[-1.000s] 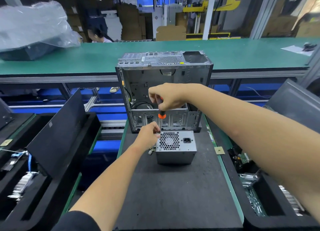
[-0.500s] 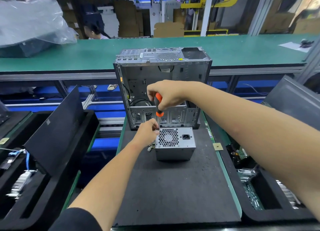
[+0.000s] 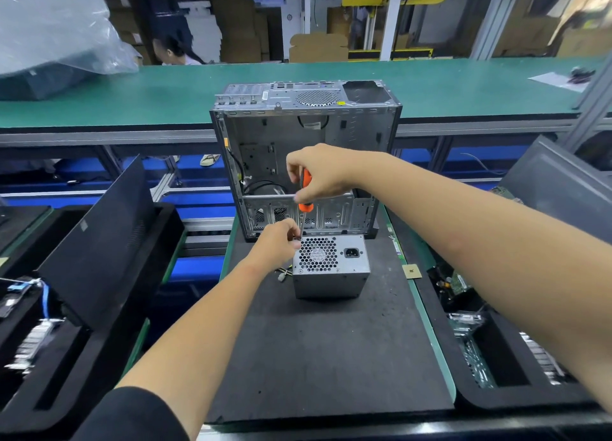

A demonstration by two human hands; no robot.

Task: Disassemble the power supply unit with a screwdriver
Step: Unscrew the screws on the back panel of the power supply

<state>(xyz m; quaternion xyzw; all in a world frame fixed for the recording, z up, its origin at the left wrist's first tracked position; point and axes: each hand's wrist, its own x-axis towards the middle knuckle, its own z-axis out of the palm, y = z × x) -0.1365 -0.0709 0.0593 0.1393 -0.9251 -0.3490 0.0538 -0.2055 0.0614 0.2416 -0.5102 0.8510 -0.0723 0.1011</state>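
A grey metal power supply unit (image 3: 331, 268) stands on the black mat (image 3: 331, 357), its fan grille and power socket facing up. My right hand (image 3: 318, 172) grips the orange-and-black handle of a screwdriver (image 3: 305, 192) held upright, with the tip at the unit's top left corner. My left hand (image 3: 280, 242) sits at that same corner, its fingers pinching around the shaft's lower end. The tip itself is hidden by those fingers. Loose cables (image 3: 283, 275) trail from the unit's left side.
An open, emptied computer case (image 3: 308, 126) stands just behind the unit. Black bins with parts flank the mat: left bin (image 3: 66, 308), right bin (image 3: 496, 357). A green conveyor bench (image 3: 463, 86) runs across the back, and a person sits beyond it.
My right hand has turned on the screwdriver handle, showing more of the orange grip. My left hand stays at the unit's corner. The unit has not moved.
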